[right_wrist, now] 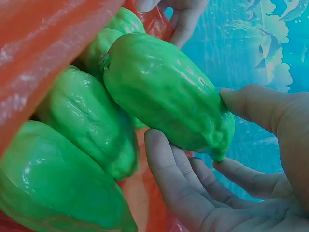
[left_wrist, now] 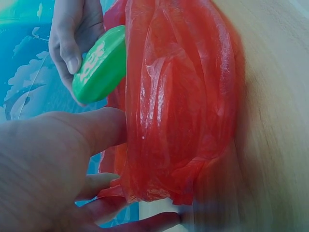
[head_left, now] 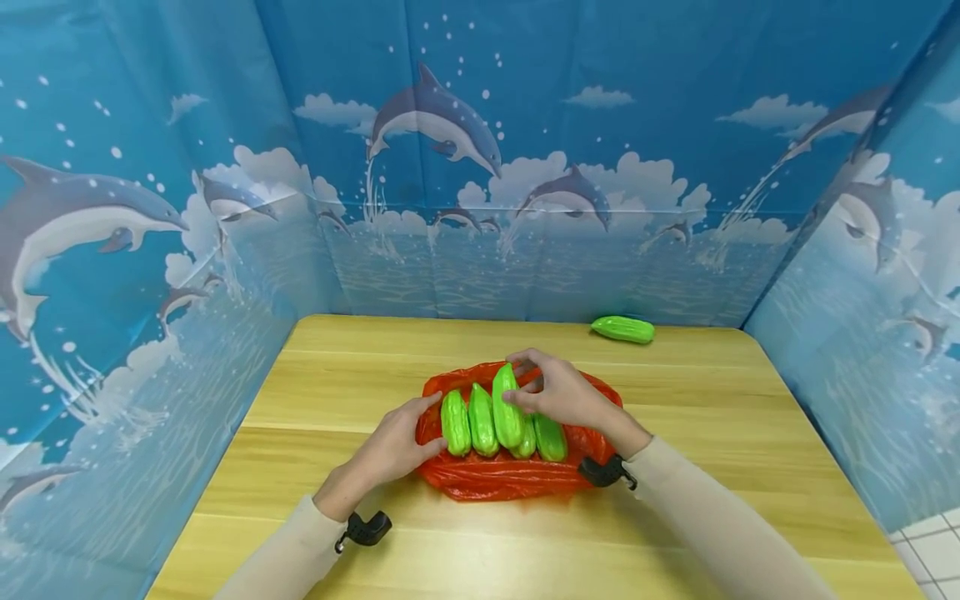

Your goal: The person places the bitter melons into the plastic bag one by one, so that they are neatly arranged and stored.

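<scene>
A red plastic bag [head_left: 506,483] lies on the table with its mouth spread, and several glossy green gourds [head_left: 455,425] sit side by side in it. My right hand [head_left: 558,390] pinches one gourd [head_left: 507,408] near its pointed end, thumb on one side and fingertips on the other. That gourd [right_wrist: 164,92] stands higher than its neighbours, tilted over them in the right wrist view. At the bag's left rim, my left hand [head_left: 397,442] has its thumb and fingers spread apart. Its thumb [left_wrist: 108,125] touches the red plastic in the left wrist view.
Another green gourd [head_left: 624,329] lies alone at the table's back edge, right of centre. The wooden table [head_left: 300,400] is enclosed at the back and sides by a blue dolphin-print curtain [head_left: 525,267]. Black straps with small mounts [head_left: 367,528] hang at both wrists.
</scene>
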`<state>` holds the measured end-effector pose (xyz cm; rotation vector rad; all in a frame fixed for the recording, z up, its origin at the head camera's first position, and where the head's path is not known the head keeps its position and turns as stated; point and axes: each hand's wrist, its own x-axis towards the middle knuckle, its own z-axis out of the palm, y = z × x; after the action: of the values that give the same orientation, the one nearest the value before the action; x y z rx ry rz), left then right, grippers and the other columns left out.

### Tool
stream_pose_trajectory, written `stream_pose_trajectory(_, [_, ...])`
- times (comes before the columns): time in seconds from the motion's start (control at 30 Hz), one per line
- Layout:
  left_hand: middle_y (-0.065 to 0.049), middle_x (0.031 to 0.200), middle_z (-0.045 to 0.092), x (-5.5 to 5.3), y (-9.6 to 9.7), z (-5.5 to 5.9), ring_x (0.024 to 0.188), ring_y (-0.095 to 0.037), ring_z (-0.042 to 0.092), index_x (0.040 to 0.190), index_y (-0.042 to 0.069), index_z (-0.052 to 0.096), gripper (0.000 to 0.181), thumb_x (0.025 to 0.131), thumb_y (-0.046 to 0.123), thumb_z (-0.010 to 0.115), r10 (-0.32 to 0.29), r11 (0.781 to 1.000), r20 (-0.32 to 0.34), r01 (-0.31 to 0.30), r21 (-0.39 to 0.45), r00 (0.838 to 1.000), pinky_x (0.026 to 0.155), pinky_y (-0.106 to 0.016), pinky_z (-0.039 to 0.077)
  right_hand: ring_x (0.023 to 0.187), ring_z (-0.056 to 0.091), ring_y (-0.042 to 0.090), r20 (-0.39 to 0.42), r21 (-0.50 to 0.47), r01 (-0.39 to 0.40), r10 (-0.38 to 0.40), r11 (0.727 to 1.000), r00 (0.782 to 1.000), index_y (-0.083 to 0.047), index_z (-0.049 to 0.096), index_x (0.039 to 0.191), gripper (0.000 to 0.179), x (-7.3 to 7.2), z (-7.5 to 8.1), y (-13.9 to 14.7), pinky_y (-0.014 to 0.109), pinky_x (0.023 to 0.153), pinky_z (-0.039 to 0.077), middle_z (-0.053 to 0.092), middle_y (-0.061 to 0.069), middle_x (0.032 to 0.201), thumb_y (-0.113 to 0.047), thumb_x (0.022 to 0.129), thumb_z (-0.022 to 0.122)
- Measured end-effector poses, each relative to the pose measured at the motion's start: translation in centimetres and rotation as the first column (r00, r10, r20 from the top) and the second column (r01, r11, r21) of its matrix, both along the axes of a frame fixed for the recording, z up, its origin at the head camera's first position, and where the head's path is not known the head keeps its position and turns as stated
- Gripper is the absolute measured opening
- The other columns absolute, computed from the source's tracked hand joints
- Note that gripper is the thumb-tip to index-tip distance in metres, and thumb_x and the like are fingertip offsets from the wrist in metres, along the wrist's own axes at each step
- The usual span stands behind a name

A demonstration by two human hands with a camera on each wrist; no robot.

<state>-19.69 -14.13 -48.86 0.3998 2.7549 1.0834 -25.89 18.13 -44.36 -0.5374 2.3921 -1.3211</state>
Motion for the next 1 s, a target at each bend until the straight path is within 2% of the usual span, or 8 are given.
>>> stream_pose_trajectory(0.3, [-0.021,0.175,0.06,0.1,0.0,-0.1,0.162,-0.046,0.058,0.174,0.003,0.052,0.079,0.105,0.019,0.088,0.002,1.0,-0.006,-0.002,0.008,1.0,0.135,-0.065,0.05,0.104,0.085,0.022,0.037,0.012,-0.014,0.013,1.0,0.999,-0.005,0.054,0.171,0.071,0.1,-0.5,-0.3,0.045,0.091,0.074,0.066,0.023,0.159,-0.035,0.112,0.081])
stream_pose_trajectory(0.5, [-0.022,0.173,0.061,0.1,0.0,-0.1,0.161,-0.047,0.059,0.174,0.003,0.052,0.079,0.105,0.019,0.088,-0.008,1.0,-0.02,0.008,-0.001,1.0,0.134,-0.065,0.05,0.097,0.084,0.025,-0.042,0.082,-0.029,0.032,0.996,0.999,-0.003,0.056,0.169,0.069,0.3,-0.7,-0.1,0.037,0.084,0.07,0.068,0.024,0.159,-0.034,0.113,0.081])
stream_pose_trajectory(0.57, [-0.022,0.173,0.061,0.1,0.0,-0.1,0.161,-0.048,0.059,0.174,0.003,0.052,0.079,0.105,0.019,0.088,-0.011,1.0,-0.027,0.011,-0.005,1.0,0.134,-0.066,0.05,0.101,0.084,0.024,-0.07,0.102,-0.031,0.039,0.994,0.997,-0.003,0.058,0.168,0.068,0.5,-0.6,-0.1,0.036,0.084,0.07,0.069,0.023,0.159,-0.034,0.113,0.081])
stream_pose_trajectory(0.77, [-0.022,0.174,0.06,0.2,0.0,-0.1,0.161,-0.049,0.058,0.173,0.003,0.053,0.08,0.104,0.021,0.089,-0.01,1.0,-0.04,0.01,-0.002,0.999,0.134,-0.067,0.049,0.121,0.081,0.026,-0.127,0.139,-0.009,0.027,0.99,0.992,-0.007,0.063,0.165,0.063,0.9,-0.1,0.0,0.039,0.092,0.071,0.071,0.018,0.156,-0.036,0.112,0.082])
stream_pose_trajectory(1.0, [-0.022,0.175,0.059,0.2,0.1,-0.1,0.162,-0.049,0.057,0.173,0.003,0.053,0.08,0.104,0.021,0.089,-0.006,1.0,-0.04,0.007,0.01,0.999,0.134,-0.068,0.048,0.123,0.079,0.03,-0.18,0.138,0.007,0.018,0.99,0.983,-0.006,0.065,0.162,0.057,1.2,0.5,0.3,0.044,0.098,0.071,0.072,0.018,0.154,-0.03,0.113,0.081])
